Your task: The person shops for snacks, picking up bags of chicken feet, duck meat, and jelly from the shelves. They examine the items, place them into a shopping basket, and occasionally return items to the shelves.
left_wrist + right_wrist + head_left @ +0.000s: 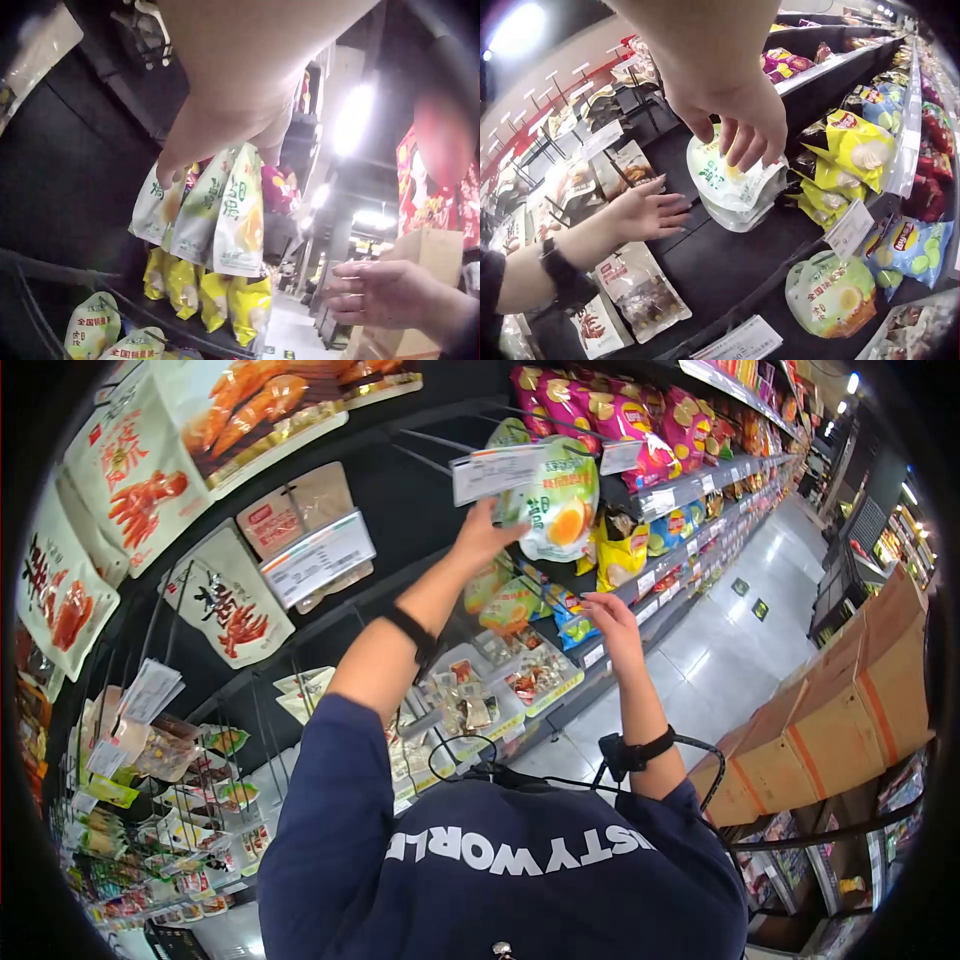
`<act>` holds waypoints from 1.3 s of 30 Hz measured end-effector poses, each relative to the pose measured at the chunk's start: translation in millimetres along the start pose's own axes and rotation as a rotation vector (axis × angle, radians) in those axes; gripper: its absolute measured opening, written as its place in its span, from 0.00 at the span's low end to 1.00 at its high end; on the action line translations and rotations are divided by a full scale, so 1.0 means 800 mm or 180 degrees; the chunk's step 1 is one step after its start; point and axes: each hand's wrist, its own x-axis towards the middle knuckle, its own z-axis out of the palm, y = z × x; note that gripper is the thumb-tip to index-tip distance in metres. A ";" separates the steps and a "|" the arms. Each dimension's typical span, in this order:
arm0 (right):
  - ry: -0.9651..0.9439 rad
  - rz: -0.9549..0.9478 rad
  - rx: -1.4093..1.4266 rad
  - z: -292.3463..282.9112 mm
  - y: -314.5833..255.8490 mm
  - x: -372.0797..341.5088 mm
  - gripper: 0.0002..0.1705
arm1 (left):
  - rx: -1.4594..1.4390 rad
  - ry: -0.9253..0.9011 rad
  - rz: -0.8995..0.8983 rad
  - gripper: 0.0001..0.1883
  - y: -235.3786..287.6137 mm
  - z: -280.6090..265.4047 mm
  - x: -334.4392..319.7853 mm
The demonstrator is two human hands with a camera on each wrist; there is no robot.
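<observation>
Several white-and-green pouches with an egg picture hang at the peg behind a price tag. My left hand is beside them, just under the tag. In the right wrist view the left hand has its fingers extended and apart, close to the left edge of the pouches. From the left wrist, the pouches hang in a row, thumb at the nearest side. My right hand is lower, in front of the shelf, fingers loosely bent around nothing; it overlaps the pouches in its own wrist view.
Below hang more egg pouches and blue chip bags. Yellow chip bags are stacked to the right. Meat-snack pouches hang on pegs at left. Cardboard boxes stand across the aisle. A cable runs from the right wrist.
</observation>
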 end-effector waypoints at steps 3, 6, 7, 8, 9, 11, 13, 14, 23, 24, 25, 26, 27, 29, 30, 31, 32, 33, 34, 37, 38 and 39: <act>-0.0136 0.0104 0.0071 -0.011 0.003 -0.008 0.11 | 0.0118 0.0132 0.0386 0.34 0.018 0.026 0.037; -0.0029 0.0213 0.0059 -0.043 0.025 -0.024 0.11 | -0.0442 0.0314 0.0183 0.30 0.009 0.048 0.073; 0.0049 0.0363 0.0028 -0.057 0.032 -0.032 0.11 | -0.0125 0.0402 0.0162 0.27 -0.012 0.055 0.090; 0.0123 0.0534 -0.0001 -0.070 0.040 -0.042 0.11 | 0.0193 0.0483 0.0123 0.24 -0.016 0.063 0.094; 0.0146 0.0575 0.0011 -0.083 0.047 -0.050 0.11 | -0.0237 0.0617 -0.0028 0.19 -0.020 0.071 0.099; 0.0412 0.0698 -0.0004 -0.108 0.058 -0.067 0.10 | -0.0750 0.0493 -0.0126 0.19 -0.015 0.072 0.094; 0.0485 0.0835 0.0026 -0.127 0.059 -0.077 0.10 | -0.1150 0.0392 -0.0331 0.16 0.011 0.063 0.081; 0.0521 0.0915 0.0035 -0.135 0.059 -0.078 0.10 | -0.0804 0.0367 -0.0189 0.16 0.031 0.058 0.070; 0.0079 0.0434 0.1057 -0.112 0.017 -0.037 0.19 | -0.2174 -0.1297 -0.0667 0.13 0.169 0.065 0.011; 0.0011 0.0431 0.2035 -0.112 0.020 -0.035 0.22 | -0.2059 -0.1484 -0.0653 0.12 0.175 0.081 0.000; 0.0052 0.0441 0.2066 -0.115 0.025 -0.034 0.22 | -0.1932 -0.1727 -0.1020 0.12 0.184 0.093 -0.016; -0.0064 0.0498 0.2221 -0.122 0.032 -0.035 0.23 | -0.1732 -0.1743 -0.0598 0.12 0.172 0.119 -0.029; -0.0153 0.0537 0.2380 -0.132 0.039 -0.038 0.24 | -0.1909 -0.1855 -0.0884 0.11 0.164 0.144 -0.045; -0.0211 0.0593 0.2722 -0.162 0.060 -0.059 0.26 | -0.2048 -0.2171 -0.1248 0.11 0.154 0.186 -0.063; -0.0149 0.0607 0.2903 -0.182 0.073 -0.082 0.27 | -0.1958 -0.2184 -0.1446 0.11 0.140 0.214 -0.072; -0.0015 0.0622 0.3104 -0.201 0.087 -0.118 0.28 | -0.1851 -0.2258 -0.1679 0.11 0.128 0.245 -0.088; 0.0183 0.0622 0.3320 -0.217 0.103 -0.164 0.29 | -0.1806 -0.2612 -0.1829 0.11 0.118 0.274 -0.106; 0.0387 0.0605 0.3527 -0.224 0.124 -0.206 0.30 | -0.1852 -0.2558 -0.2114 0.11 0.096 0.295 -0.119; 0.0689 0.0566 0.3750 -0.231 0.132 -0.276 0.31 | -0.1848 -0.2577 -0.2452 0.11 0.090 0.323 -0.151; 0.2136 0.0661 0.3065 -0.220 0.112 -0.383 0.38 | -0.1348 -0.3418 -0.2771 0.12 0.071 0.398 -0.244; 0.2630 0.1272 0.2548 -0.222 0.109 -0.416 0.36 | -0.1316 -0.3504 -0.3021 0.13 0.067 0.422 -0.275; 0.2434 0.1438 0.2430 -0.225 0.131 -0.455 0.37 | -0.1253 -0.3527 -0.3258 0.15 0.063 0.441 -0.304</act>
